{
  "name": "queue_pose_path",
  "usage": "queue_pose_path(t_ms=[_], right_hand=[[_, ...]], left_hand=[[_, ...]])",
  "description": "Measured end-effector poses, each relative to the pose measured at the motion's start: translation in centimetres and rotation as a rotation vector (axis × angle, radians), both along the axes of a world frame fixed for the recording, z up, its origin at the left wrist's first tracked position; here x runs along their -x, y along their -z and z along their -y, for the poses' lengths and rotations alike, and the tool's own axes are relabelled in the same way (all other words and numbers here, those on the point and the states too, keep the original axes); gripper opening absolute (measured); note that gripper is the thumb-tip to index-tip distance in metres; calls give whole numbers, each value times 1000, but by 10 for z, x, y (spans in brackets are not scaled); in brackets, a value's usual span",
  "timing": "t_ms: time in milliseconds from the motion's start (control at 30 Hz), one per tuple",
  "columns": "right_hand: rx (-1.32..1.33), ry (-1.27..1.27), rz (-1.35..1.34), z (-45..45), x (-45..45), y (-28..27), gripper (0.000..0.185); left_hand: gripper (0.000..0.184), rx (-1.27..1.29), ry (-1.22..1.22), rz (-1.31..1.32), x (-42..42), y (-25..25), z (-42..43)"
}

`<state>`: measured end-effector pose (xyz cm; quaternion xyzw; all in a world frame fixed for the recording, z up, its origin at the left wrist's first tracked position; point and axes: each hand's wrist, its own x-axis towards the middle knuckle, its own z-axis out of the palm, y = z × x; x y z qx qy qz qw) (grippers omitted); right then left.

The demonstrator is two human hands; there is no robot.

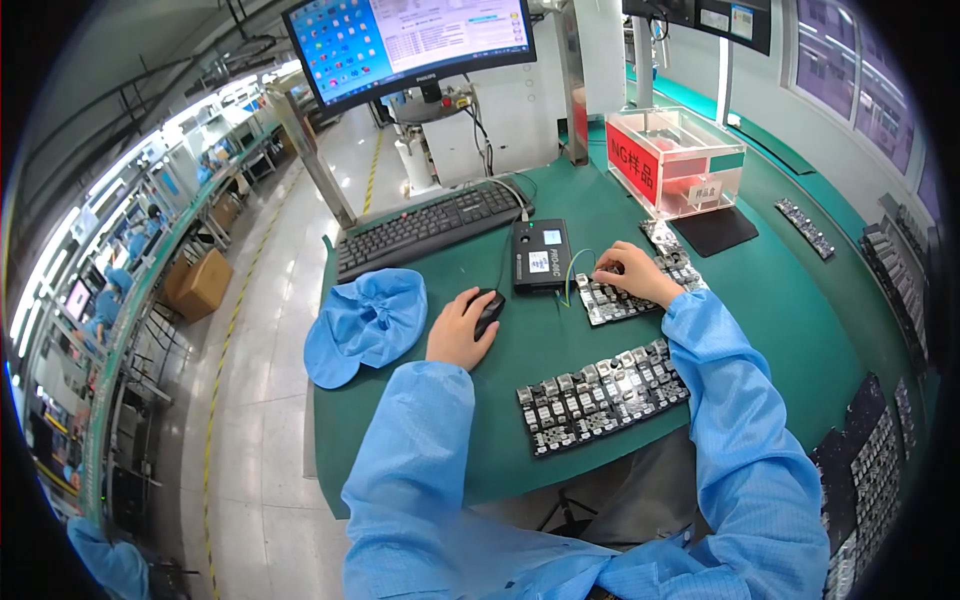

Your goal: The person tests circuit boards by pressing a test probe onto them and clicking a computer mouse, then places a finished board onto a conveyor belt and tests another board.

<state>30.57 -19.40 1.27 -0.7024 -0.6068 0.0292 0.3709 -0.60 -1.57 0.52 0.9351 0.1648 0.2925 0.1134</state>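
My left hand (461,329) rests over a black computer mouse (489,312), its fingers curved round it. Over the far circuit-board panel (603,306), my right hand (634,272) is closed in a pinch; a small dark bit shows at the fingertips, too hidden to name. Thin yellow and green wires (571,276) run near those fingertips from a black device with small screens (541,256). A larger panel of circuit boards (600,396) with metal parts lies nearer to me, under my right forearm. More boards (662,238) lie just beyond my right hand.
A keyboard (440,228) and a blue cloth cap (367,325) lie on the green mat (480,440). A monitor (415,45) stands behind. At the back right are a clear box with a red label (675,165) and a dark pad (716,232). Board trays (870,480) line the right.
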Motion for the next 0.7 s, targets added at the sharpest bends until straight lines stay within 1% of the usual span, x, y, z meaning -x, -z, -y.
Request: queue_pose_path(t_ms=[67, 233, 467, 533, 700], right_hand=[[1, 10, 41, 1, 1, -1, 20], [-11, 14, -16, -1, -2, 3, 22], [1, 28, -28, -1, -3, 4, 22], [30, 26, 15, 0, -2, 1, 19], [31, 21, 6, 0, -2, 1, 19]], left_hand=[[48, -13, -1, 5, 0, 3, -2], [48, 3, 8, -1, -1, 5, -4], [48, 24, -4, -15, 1, 3, -2], [48, 36, 0, -15, 0, 2, -1], [48, 39, 10, -12, 0, 2, -2]])
